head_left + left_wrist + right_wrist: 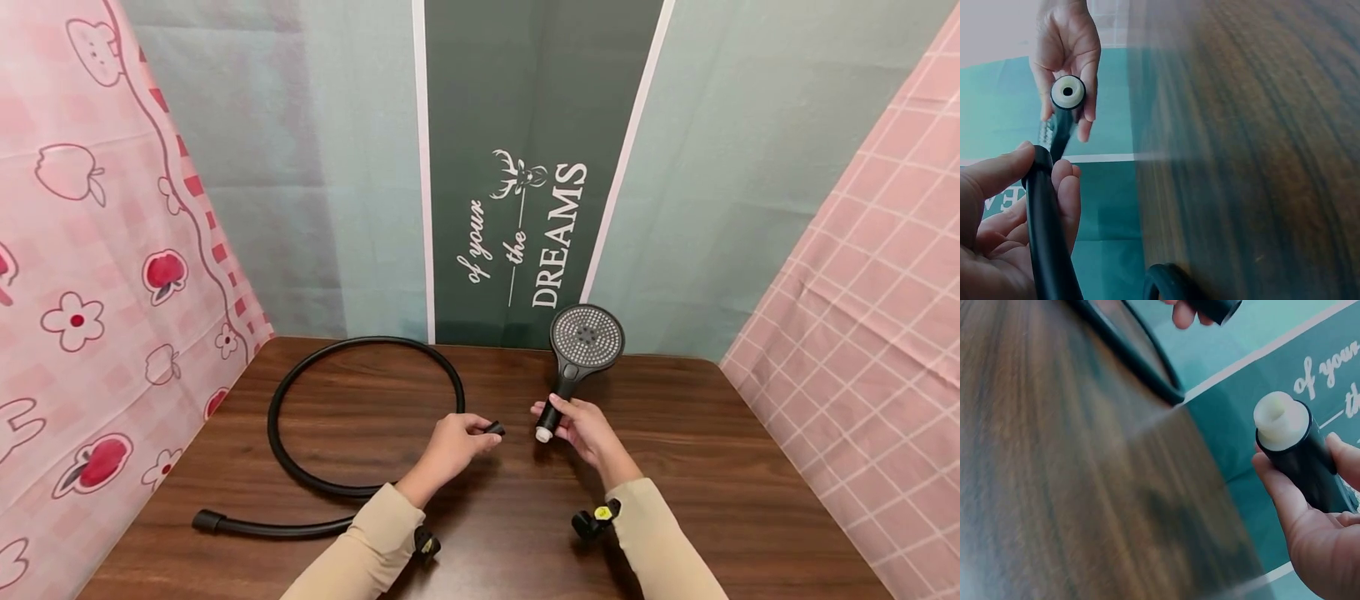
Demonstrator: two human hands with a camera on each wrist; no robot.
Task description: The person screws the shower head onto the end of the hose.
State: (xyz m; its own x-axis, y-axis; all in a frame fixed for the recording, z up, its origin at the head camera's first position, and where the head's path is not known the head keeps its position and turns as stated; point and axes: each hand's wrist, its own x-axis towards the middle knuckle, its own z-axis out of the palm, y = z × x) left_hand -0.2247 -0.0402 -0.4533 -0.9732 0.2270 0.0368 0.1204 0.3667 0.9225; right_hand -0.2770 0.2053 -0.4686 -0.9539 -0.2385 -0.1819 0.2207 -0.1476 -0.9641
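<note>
A black shower head [588, 337] with a round, nozzle-dotted face is held by its handle in my right hand [587, 429]. Its white threaded end [1282, 420] points down toward me and is bare. My left hand [452, 447] pinches one end of a black shower hose [273, 417] between thumb and fingers. In the left wrist view the hose's end fitting [1042, 157] points toward the white end, with a gap between them. The rest of the hose lies in a big loop on the table, its other fitting [207, 522] at the near left.
The brown wooden table [697, 483] reaches back to a green cloth backdrop [360, 183] with white lettering. Pink patterned cloth hangs along the left side [97, 317] and pink checked cloth on the right [862, 333]. Small black cameras are strapped to both wrists.
</note>
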